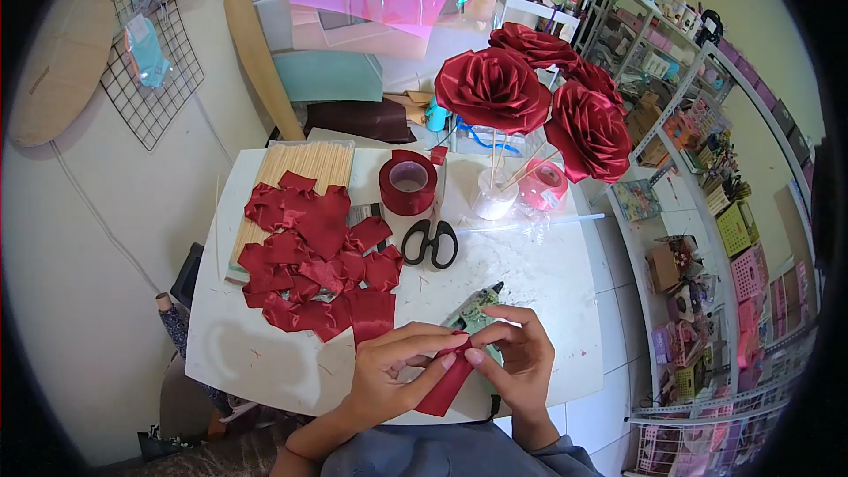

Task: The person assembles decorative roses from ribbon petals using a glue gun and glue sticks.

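Observation:
Near the table's front edge, a piece of dark red satin ribbon (447,389) hangs between my two hands. My left hand (395,369) pinches its upper left side between thumb and fingers. At its upper right corner, the thumb and index finger of my right hand (521,355) are closed on the same piece. The fingers partly hide the ribbon's top edge. Just behind my hands lies a green patterned glue gun (477,307), partly covered by the right hand. To the left is a pile of cut red ribbon pieces (322,234).
Black-handled scissors (430,243) and a roll of red ribbon (408,182) lie mid-table. Bamboo sticks (305,159) rest under the pile. Large red ribbon roses (495,90) stand on sticks in a white holder (493,196), beside a pink roll (543,184). Shelves (698,238) line the right.

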Action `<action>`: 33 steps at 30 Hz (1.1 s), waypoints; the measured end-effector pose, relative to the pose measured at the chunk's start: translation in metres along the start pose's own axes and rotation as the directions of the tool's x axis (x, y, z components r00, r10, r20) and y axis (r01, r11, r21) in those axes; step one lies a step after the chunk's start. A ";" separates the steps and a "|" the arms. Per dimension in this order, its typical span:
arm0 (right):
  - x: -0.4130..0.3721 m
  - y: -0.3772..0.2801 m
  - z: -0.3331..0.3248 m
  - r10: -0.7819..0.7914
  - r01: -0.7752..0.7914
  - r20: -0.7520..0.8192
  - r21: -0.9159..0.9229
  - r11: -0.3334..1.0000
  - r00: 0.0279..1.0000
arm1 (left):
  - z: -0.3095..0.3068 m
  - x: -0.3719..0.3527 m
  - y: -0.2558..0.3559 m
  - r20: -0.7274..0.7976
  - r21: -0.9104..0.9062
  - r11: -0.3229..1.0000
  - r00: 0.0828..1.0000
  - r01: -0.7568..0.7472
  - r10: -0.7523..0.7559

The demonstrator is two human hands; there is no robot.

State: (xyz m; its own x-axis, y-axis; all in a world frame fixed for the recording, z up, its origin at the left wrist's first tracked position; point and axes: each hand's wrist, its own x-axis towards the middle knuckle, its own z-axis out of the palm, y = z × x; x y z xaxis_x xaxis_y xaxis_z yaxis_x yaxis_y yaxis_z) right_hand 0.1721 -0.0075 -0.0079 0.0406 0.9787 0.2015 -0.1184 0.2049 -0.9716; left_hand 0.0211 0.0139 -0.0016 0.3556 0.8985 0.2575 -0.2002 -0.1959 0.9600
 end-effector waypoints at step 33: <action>0.000 0.002 -0.002 0.046 -0.045 -0.066 0.013 0.999 0.997 | -0.002 0.000 -0.002 0.000 0.078 0.997 1.000 0.025 -0.025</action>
State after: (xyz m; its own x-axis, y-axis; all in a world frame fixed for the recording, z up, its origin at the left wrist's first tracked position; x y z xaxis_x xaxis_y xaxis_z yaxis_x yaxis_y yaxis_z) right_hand 0.1740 -0.0068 -0.0095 0.1006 0.9839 0.1477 -0.1331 0.1604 -0.9780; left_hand 0.0200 0.0152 -0.0035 0.3602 0.9032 0.2333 -0.1194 -0.2034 0.9718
